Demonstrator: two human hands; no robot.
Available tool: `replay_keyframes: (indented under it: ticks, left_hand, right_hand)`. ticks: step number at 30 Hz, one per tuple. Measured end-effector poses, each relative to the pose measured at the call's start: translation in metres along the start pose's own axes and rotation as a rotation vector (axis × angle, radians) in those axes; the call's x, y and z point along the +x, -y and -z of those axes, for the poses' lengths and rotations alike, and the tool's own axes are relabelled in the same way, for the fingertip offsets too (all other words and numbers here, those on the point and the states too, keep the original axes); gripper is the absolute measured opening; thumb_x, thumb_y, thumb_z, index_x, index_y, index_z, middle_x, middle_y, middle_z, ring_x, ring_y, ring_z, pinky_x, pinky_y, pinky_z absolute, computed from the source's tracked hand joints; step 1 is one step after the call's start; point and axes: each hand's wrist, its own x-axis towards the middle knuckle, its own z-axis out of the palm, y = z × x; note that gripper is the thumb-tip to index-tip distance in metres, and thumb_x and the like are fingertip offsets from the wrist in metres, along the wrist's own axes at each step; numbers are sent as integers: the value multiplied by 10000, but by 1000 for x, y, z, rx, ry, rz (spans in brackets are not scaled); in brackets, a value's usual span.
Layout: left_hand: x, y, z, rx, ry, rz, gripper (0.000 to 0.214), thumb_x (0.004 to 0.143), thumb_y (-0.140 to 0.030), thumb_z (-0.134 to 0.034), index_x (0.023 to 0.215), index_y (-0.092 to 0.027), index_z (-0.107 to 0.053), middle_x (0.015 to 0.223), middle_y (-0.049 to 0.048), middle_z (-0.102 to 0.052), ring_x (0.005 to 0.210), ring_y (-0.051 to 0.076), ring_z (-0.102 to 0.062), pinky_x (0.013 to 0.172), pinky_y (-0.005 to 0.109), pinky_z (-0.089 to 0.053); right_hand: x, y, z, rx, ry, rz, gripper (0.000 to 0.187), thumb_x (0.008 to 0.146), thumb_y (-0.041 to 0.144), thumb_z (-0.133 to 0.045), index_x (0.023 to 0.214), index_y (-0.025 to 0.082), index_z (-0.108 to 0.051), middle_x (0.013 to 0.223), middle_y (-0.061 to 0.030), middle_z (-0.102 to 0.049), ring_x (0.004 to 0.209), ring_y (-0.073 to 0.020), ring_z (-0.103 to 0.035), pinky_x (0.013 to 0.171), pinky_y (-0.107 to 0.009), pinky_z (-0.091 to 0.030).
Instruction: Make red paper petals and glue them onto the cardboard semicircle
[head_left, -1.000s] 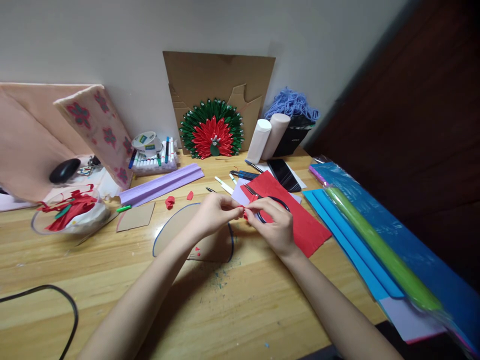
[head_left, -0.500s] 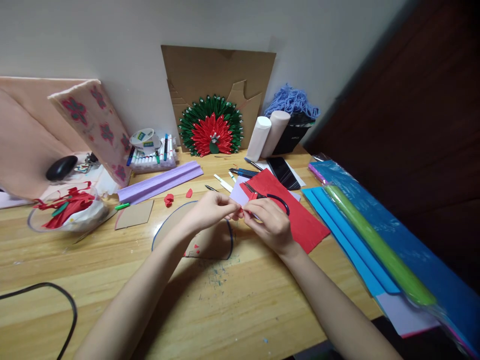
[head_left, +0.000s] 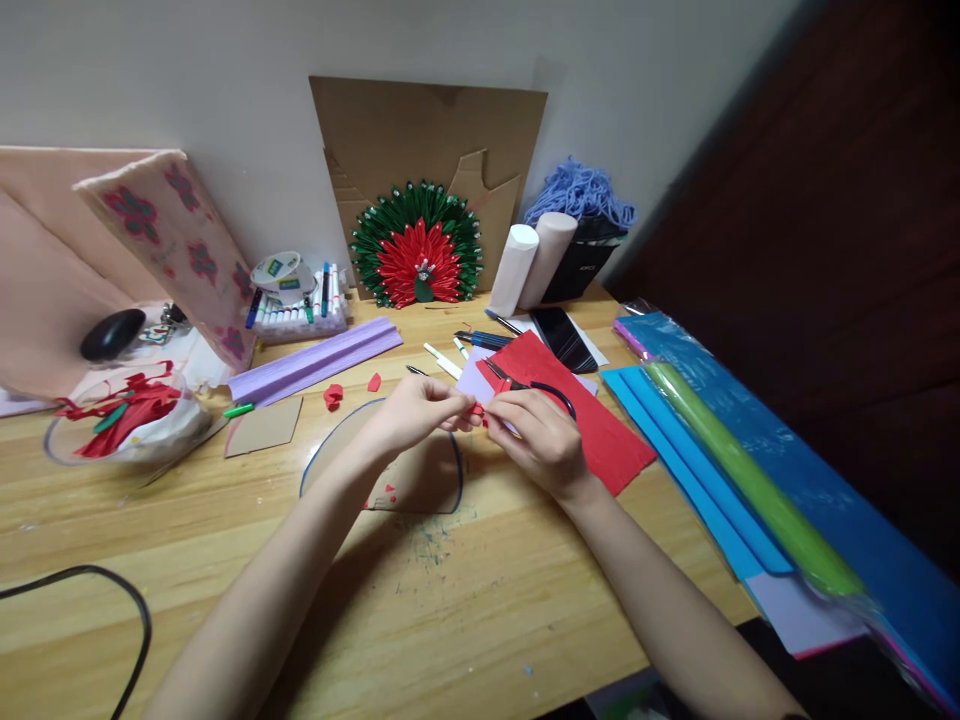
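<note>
Between the fingertips of both hands is a small piece of red paper point(head_left: 478, 409), mostly covered by the fingers. My left hand point(head_left: 420, 410) pinches it from the left, above a rounded cardboard piece point(head_left: 420, 480) with a blue outline. From the right, my right hand point(head_left: 540, 435) pinches its other side. Scissors point(head_left: 517, 383) with dark handles lie just behind the right hand, on a red sheet point(head_left: 592, 430). Small red scraps point(head_left: 390, 490) rest on the rounded cardboard. Two more red bits, a crumpled one point(head_left: 334, 397) and a flat one point(head_left: 374, 382), lie behind it.
A red and green peacock-like craft point(head_left: 420, 250) leans on cardboard point(head_left: 427, 130) at the wall. To the left are a bowl of red scraps point(head_left: 127, 420), a purple strip point(head_left: 315, 362) and a marker box point(head_left: 300, 325). A phone point(head_left: 562, 340) and blue sheets point(head_left: 690, 470) lie right.
The view has shifted slightly. My hands stay close together at the red paper, with fingertips a little further apart and more of the red showing.
</note>
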Motion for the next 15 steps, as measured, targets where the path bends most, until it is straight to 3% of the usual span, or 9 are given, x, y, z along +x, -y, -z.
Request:
replay_keyframes:
  ticks: [3, 8, 15]
  left_hand:
    - [-2, -2, -2, 87, -34, -64, 171, 742, -208, -570, 722, -114, -712, 694, 61, -705, 658, 122, -620, 652, 221, -477]
    - [-9, -9, -7, 273, -73, -205, 206, 775, -223, -550, 718, -110, -712, 695, 53, -700, 664, 129, -615, 620, 208, -448]
    - [-14, -13, -11, 394, -117, -315, 227, 815, -254, -540, 765, -129, -723, 744, 53, -723, 681, 143, -628, 609, 217, -446]
  right_hand:
    - [0, 1, 0, 161, -11, -186, 91, 806, 150, -591, 867, 193, -643, 820, -53, -690, 761, -172, -647, 705, -314, -543]
    - [4, 2, -2, 723, 94, -726, 152, 830, 313, -586, 858, 178, -649, 773, -41, -695, 677, -152, -663, 587, -262, -545]
    - [9, -3, 2, 955, 114, -959, 188, 720, 346, -706, 773, 166, -698, 679, -32, -705, 593, -136, -655, 540, -235, -528]
